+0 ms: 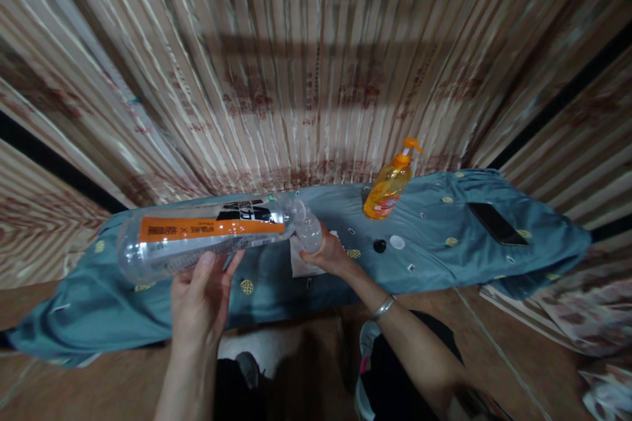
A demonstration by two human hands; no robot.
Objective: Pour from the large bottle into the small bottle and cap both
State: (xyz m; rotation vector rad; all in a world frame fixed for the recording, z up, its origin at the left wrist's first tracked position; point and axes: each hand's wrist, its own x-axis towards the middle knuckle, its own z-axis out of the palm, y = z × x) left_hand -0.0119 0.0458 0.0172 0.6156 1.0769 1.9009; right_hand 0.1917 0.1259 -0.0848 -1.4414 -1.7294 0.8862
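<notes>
Before a striped curtain, over a blue-clothed tabletop (444,256), the left hand (200,299) cradles a light, crushable, slippery-looking bottle (197,237); the right hand (328,253) clasps a small bottle (309,230) at its neck.

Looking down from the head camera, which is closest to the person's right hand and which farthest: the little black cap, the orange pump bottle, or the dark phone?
From the right hand:
1. Black cap, just to its right on the blue cloth.
2. Orange pump bottle, farther back and right.
3. Dark phone, far right on the cloth.
</notes>
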